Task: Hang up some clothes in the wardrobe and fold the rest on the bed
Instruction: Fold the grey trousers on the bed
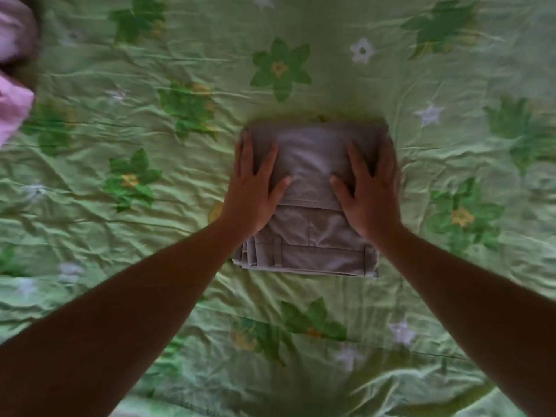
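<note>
Pressing flat on a folded grey garment (310, 164), both hands lie palm down with fingers straight and spread. Neither hand curls round anything.

Left hand (254, 188): it rests on the left side of the fold. The outer fingers run along the fold's left edge and the thumb points inward across the cloth.

Right hand (368, 191): it rests on the right side of the fold, mirroring the left, thumb pointing inward. The outer fingers reach the right edge of the fold. That edge is blurred, so I cannot tell whether they hang over it.

Garment: it looks like trousers, folded into a compact rectangle of several layers. A waistband with belt loops (316, 260) shows along the near edge, where the stacked layers are visible at the left near corner. It lies flat on the green flowered bedspread (90, 230), roughly mid-bed as far as the view shows, well away from any visible edge of the bed.

Bedspread: creased all over, printed with green and white flowers.

Other: a pink cloth (13, 109), bunched, sits at the far left side of the bed, well apart from the grey garment and partly out of view.
</note>
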The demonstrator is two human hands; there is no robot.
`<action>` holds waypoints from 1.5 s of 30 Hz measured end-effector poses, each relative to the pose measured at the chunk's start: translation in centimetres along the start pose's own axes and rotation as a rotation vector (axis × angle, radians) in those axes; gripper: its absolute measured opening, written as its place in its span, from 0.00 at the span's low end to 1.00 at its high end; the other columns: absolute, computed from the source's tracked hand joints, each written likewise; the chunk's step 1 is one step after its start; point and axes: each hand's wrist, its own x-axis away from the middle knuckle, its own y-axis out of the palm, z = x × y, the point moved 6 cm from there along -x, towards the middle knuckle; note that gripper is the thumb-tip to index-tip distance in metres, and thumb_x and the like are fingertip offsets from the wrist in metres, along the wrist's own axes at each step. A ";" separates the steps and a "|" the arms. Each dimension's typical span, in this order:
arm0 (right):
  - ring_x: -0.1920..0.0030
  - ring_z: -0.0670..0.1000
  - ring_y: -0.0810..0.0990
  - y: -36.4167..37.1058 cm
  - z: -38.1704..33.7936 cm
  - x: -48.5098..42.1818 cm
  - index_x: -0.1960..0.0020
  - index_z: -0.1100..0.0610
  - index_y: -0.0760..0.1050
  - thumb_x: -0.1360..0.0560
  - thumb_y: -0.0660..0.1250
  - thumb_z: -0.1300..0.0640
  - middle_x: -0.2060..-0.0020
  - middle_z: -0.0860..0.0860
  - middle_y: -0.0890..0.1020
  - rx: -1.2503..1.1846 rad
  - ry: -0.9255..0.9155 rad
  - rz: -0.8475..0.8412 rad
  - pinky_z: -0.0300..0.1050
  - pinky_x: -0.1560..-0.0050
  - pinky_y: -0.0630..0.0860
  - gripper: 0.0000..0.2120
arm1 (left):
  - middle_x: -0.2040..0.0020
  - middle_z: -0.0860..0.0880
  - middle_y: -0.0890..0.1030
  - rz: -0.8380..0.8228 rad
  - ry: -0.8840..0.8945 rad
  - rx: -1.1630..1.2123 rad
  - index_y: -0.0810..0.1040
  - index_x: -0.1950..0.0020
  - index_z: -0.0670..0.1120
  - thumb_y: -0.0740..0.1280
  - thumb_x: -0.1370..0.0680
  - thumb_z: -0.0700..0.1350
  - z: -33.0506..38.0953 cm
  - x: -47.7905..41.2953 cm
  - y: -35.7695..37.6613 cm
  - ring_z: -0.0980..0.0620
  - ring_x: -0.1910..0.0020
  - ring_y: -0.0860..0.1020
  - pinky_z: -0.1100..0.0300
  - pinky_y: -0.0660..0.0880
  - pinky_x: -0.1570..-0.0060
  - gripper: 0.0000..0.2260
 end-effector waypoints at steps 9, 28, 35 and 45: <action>0.43 0.53 0.81 -2.5 2.1 3.5 0.44 0.41 0.80 0.41 0.76 0.66 0.40 0.54 0.80 -1.034 0.483 -0.453 0.54 0.44 0.81 0.31 | 0.38 0.52 0.75 -0.123 -0.421 0.723 0.72 0.28 0.51 0.77 0.28 0.46 -0.9 4.6 -2.3 0.52 0.38 0.75 0.57 0.76 0.39 0.29; 0.65 0.55 0.77 -40.6 -11.6 -2.5 0.47 0.50 0.80 0.26 0.69 0.65 0.57 0.56 0.79 -0.492 0.186 -0.523 0.38 0.74 0.69 0.12 | 0.39 0.47 0.80 -0.246 -0.056 0.215 0.79 0.36 0.51 0.66 0.19 0.54 18.2 -3.6 -35.8 0.47 0.43 0.78 0.57 0.72 0.48 0.14; 0.55 0.59 0.77 -60.3 -15.5 3.3 0.44 0.52 0.79 0.27 0.71 0.57 0.49 0.65 0.81 -0.518 0.243 -0.365 0.55 0.57 0.73 0.11 | 0.44 0.47 0.82 -0.251 0.247 0.195 0.82 0.42 0.46 0.63 0.18 0.49 31.3 -1.9 -53.4 0.48 0.48 0.79 0.53 0.76 0.48 0.11; 0.60 0.55 0.73 -80.3 -17.6 20.3 0.37 0.59 0.76 0.26 0.64 0.57 0.56 0.56 0.76 -0.430 0.384 -0.117 0.46 0.65 0.69 0.19 | 0.48 0.49 0.84 -0.394 0.546 0.136 0.82 0.48 0.52 0.68 0.23 0.53 47.4 8.4 -66.7 0.50 0.48 0.82 0.48 0.80 0.43 0.08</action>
